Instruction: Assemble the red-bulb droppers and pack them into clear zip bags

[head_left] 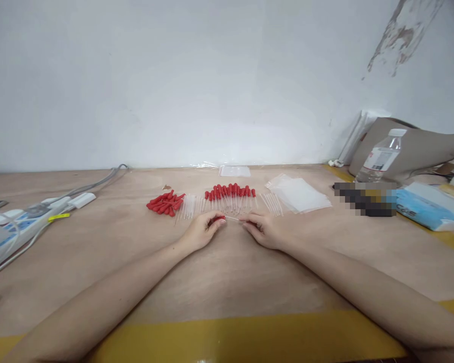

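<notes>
Short of the tabletop's far edge, left fingers pinch a red bulb, right fingers a slim tube, seemingly for alignment.

White power strip, grey cable, bottle — white-capped, before a grey bag — blue packet, peeling wall

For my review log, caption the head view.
Left hand holds a small red bulb; right hand, a thin translucent tube.

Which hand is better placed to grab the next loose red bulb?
Left, I'd judge. The left hand is nearer the pile of red bulbs; the right hand is farther across. Both look occupied: left pinches a single red bulb, right a thin clear tube.
</notes>
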{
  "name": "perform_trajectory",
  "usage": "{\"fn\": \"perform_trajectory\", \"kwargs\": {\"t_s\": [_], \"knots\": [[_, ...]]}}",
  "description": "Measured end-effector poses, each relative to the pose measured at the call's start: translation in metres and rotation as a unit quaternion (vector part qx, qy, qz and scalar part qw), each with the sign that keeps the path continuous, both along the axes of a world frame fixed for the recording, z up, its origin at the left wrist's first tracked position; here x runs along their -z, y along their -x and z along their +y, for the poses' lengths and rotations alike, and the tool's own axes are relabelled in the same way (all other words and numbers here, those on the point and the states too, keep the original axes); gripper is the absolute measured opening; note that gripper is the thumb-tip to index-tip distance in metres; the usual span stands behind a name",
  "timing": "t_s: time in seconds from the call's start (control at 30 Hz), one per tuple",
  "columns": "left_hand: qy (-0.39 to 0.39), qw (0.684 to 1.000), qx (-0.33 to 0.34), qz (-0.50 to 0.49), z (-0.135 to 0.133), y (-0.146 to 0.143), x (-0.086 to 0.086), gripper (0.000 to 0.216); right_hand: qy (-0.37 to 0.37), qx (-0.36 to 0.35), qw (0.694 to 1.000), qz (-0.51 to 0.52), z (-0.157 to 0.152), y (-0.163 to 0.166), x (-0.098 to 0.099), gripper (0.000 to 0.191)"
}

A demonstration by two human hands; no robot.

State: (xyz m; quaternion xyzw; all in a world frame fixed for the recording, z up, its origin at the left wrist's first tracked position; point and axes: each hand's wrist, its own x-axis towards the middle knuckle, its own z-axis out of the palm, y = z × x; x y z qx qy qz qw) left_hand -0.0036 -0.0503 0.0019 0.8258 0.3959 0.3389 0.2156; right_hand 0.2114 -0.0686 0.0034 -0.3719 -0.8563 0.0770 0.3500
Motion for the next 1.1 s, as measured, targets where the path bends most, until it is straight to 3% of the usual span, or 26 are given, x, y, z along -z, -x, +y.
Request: {"fn": "perform_trajectory", "kwargs": {"t_s": [0.17,0.4,0.6,1.1], "knots": [[-0.016,1.000,0.024,0.011,-0.003,0.001,-0.001,0.020,-0.002,-0.006,1.000,-0.009,0.006,-0.001,0.004,0.021],[-0.027,0.992,0.098,0.081,-0.004,0.000,-0.003,0.018,-0.059,-0.031,0.991,-0.113,0.018,-0.017,0.006,0.022],[-0.032,0.992,0.077,0.099,-0.003,-0.001,-0.003,0.018,-0.106,0.007,0.980,-0.170,0.009,-0.010,0.000,0.025],[-0.124,0.980,0.104,0.115,-0.002,-0.004,-0.001,0.019,0.027,0.008,0.989,-0.145,0.002,0.009,-0.004,0.028]]}}
